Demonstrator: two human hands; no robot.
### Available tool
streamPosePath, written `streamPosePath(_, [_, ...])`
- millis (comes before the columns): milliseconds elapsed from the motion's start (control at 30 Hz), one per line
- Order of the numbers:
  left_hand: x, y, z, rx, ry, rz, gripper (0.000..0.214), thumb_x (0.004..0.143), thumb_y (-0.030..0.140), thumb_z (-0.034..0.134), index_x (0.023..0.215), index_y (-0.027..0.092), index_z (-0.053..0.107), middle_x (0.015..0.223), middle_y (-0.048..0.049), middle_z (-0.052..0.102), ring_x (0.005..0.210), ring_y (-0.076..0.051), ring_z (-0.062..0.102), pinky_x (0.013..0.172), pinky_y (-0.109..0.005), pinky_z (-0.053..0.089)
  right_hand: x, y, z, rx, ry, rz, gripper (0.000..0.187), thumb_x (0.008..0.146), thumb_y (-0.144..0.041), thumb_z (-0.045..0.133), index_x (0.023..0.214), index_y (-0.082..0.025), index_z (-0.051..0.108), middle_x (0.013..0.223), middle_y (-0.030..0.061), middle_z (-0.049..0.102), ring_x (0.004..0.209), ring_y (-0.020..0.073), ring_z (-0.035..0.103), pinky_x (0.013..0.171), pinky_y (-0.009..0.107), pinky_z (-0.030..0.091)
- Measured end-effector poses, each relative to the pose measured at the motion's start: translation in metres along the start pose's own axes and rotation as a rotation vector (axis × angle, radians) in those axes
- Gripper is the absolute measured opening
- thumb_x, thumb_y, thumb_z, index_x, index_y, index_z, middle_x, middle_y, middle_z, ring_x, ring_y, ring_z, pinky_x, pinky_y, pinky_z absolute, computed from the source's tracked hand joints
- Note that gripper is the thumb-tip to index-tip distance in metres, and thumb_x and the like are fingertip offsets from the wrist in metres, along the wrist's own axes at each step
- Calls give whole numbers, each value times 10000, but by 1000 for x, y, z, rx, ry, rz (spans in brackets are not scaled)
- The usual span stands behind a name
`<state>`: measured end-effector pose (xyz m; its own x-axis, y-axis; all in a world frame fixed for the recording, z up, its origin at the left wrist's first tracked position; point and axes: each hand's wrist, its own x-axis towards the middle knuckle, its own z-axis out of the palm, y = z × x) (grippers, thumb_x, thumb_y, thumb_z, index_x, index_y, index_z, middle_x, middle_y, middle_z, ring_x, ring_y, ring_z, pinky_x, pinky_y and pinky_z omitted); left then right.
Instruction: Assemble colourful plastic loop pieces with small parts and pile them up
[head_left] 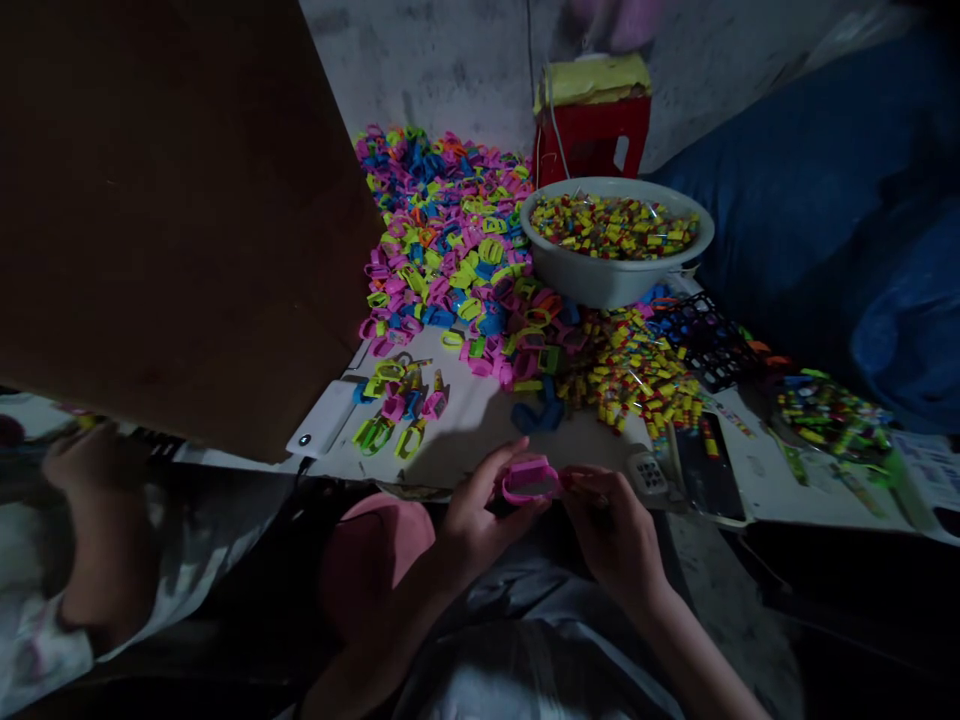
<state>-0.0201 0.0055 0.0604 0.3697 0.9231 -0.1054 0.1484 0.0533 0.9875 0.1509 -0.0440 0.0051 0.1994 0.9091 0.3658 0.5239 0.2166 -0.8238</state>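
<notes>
My left hand (480,505) grips a pink toy watch (530,480) with a looped strap, above my lap at the table's front edge. The fingers of my right hand (619,535) are pinched together at the watch's right end; whatever lies between them is too dark and small to make out. Just beyond my hands, a small group of toy watches (394,400) in yellow, pink and blue lies on the white table (480,425). To the right of that group is a heap of small yellow-and-red wrapped pieces (649,385).
A big pile of colorful toy watches (450,250) covers the back. Behind the wrapped pieces stands a grey basin (615,280) full of similar pieces. A phone (709,465) lies at right, a white power bank (324,420) at left beside a tall brown board (187,220). Another person's arm (105,530) shows at far left.
</notes>
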Motion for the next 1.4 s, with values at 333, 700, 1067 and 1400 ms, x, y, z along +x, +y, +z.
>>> streamPosePath(333, [2,-5,0,-5,24,-2,593,781,315,735,1325,197,531,1236,-84,693,1133,-221,662,980,-304,537,1,1,2,72,-46,-19,46,929,-237,555,973,-241,541,1005,71,692,882,171,682,770,297,583])
streamPosePath(700, [11,-39,-1,-182,-19,-183,827,679,493,813,1372,167,503,1157,-128,712,1032,-242,691,910,-318,547,9,-1,-1,-361,-297,-193,63,932,-242,499,878,-222,525,772,49,637,701,188,603,636,284,424])
streamPosePath(1067, [27,-54,-22,-210,-149,-329,897,632,526,831,1368,125,512,1020,-112,728,912,-211,689,796,-308,547,5,12,28,-447,-336,-182,75,877,-214,491,807,-206,519,595,3,613,528,138,567,529,245,268])
streamPosePath(1400, [53,-49,-94,483,291,-27,502,809,416,672,1265,217,601,1157,-71,710,1061,-239,658,949,-351,496,61,58,6,-724,-300,-16,437,920,-437,545,1277,-185,547,1265,158,624,1139,299,564,896,388,422])
